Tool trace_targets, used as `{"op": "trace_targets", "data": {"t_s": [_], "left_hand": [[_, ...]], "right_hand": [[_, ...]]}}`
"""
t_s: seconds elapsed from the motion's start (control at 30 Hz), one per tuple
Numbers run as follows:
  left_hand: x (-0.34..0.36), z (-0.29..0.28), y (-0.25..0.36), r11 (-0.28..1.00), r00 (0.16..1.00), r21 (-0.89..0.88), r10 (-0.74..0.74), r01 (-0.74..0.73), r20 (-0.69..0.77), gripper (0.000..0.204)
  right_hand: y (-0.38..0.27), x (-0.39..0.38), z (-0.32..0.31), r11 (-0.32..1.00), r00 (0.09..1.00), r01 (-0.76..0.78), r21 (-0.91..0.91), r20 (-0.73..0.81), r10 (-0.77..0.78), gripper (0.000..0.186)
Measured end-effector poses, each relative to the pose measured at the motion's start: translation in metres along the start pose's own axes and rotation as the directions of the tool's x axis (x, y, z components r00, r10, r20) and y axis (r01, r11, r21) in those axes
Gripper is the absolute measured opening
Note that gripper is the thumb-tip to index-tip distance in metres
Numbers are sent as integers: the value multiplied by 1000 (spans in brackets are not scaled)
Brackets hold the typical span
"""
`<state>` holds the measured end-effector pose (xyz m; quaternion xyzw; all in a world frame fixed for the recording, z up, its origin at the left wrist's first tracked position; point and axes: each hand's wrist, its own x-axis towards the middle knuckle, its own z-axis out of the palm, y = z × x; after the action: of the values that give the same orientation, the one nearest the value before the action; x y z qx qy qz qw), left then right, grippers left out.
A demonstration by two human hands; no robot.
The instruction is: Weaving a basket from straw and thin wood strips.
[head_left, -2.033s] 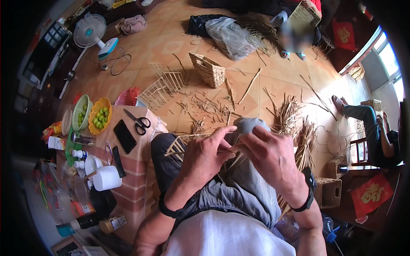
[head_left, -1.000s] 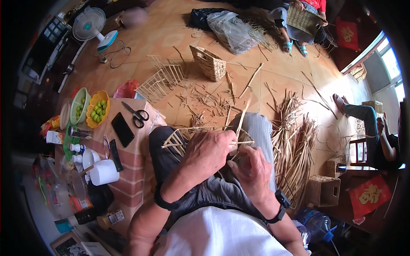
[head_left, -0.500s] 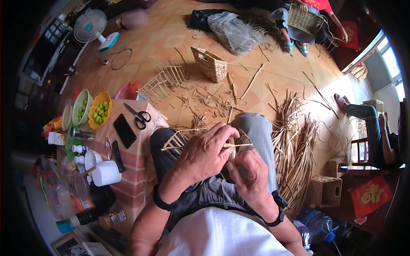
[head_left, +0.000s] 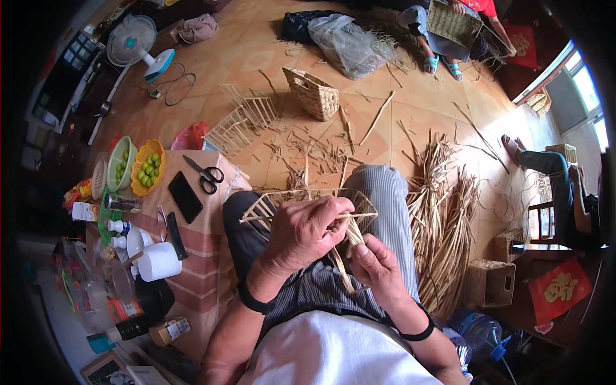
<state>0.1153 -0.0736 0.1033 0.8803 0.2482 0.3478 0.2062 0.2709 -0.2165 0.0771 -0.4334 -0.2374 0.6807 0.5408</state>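
Observation:
A light wicker basket frame (head_left: 256, 215) rests across my lap, made of thin pale sticks. My left hand (head_left: 305, 232) is closed around the top rod of the frame near its right end, its fingertips partly hidden behind the knuckles. Just below and to the right, my right hand (head_left: 378, 266) pinches a flat, pale strip of dried plant fibre (head_left: 355, 235) with the thumb on top. More of the strip hangs down between my hands over the dark striped trousers.
A cloth-covered table (head_left: 202, 250) at left holds scissors (head_left: 205, 173), phone, bowls and bottles. Fibre bundles (head_left: 436, 224) lie right of my knee. Ahead are a woven basket (head_left: 311, 93), open frames (head_left: 240, 119) and a fan (head_left: 131, 42). Two other people sit with weaving at upper right and right.
Both my hands have come down from their higher position two seconds ago, uncovering the frame. My right hand has since pulled the strip downward, and a length of it now hangs toward my waist.

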Motion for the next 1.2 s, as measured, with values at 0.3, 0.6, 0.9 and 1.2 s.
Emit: {"op": "trace_targets", "data": {"t_s": [0.3, 0.6, 0.9, 1.2], "left_hand": [[4, -8, 0, 999, 996, -48, 20, -16, 82, 23], [-9, 0, -3, 999, 1000, 24, 28, -29, 13, 27], [12, -3, 7, 958, 964, -110, -258, 264, 71, 14], [17, -16, 15, 884, 877, -101, -426, 456, 222, 25]], "right_hand": [[-34, -10, 12, 930, 995, -103, 354, 30, 98, 24], [-84, -44, -1, 932, 998, -15, 361, 61, -7, 29], [-108, -55, -59, 641, 766, 635, 432, -244, -595, 27], [-92, 69, -8, 525, 885, 427, -736, 222, -409, 22]]}}
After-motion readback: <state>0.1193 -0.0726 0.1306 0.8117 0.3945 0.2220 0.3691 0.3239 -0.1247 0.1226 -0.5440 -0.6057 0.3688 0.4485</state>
